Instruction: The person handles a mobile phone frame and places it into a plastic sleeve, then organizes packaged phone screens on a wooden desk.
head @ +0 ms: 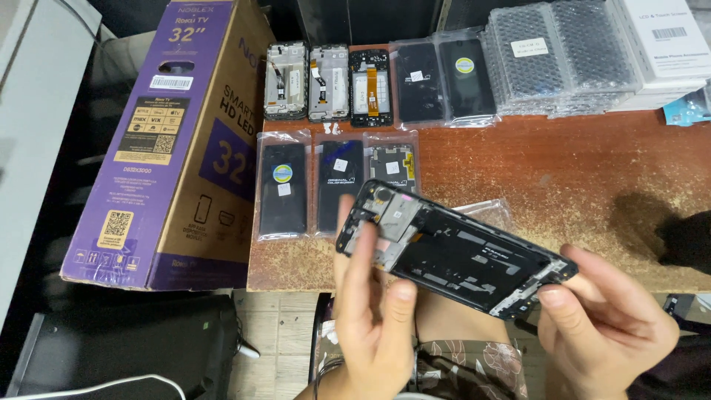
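A black phone frame with screen assembly is held above the table's near edge, its inner side up and tilted down to the right. My left hand grips its left end, fingers behind and thumb in front. My right hand holds its right end, thumb on the lower corner. An empty clear plastic sleeve lies on the table just behind the frame.
On the brown wooden table lie two rows of phone screens and frames, some in clear bags, others bare. Bubble-wrapped packs and white boxes sit far right. A purple cardboard box leans at the left.
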